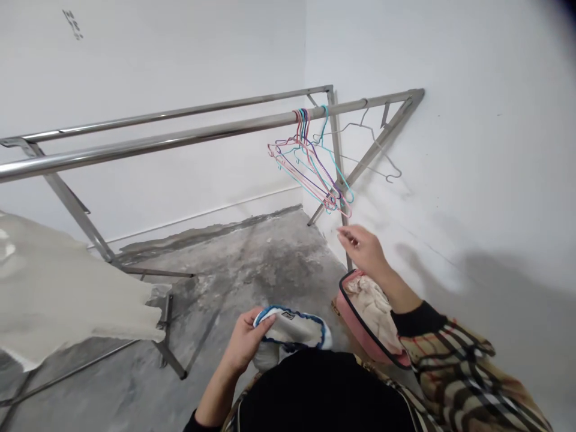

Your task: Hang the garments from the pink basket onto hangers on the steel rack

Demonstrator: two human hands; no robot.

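The left grip, the person's left hand, pinches the near-left end of a white garment between thumb and fingers, thumb over its blue-edged opening. That opening lies low in front of the body, its long axis running roughly crosswise, away to the right of the left hand, with the far end in no grip. Farther off and a little right, a bunch of coloured hangers hangs from the metal rail, their long sides sloping down to the right; a grey wire hanger hangs apart beyond them. The right hand is the nearer to the bunch: the lowest hanger ends show just above its fingertips, though the depth between them is hard to judge. Its fingers are half curled, and whether they pinch anything cannot be told. Below that hand stands a pink basket with pale cloth inside.
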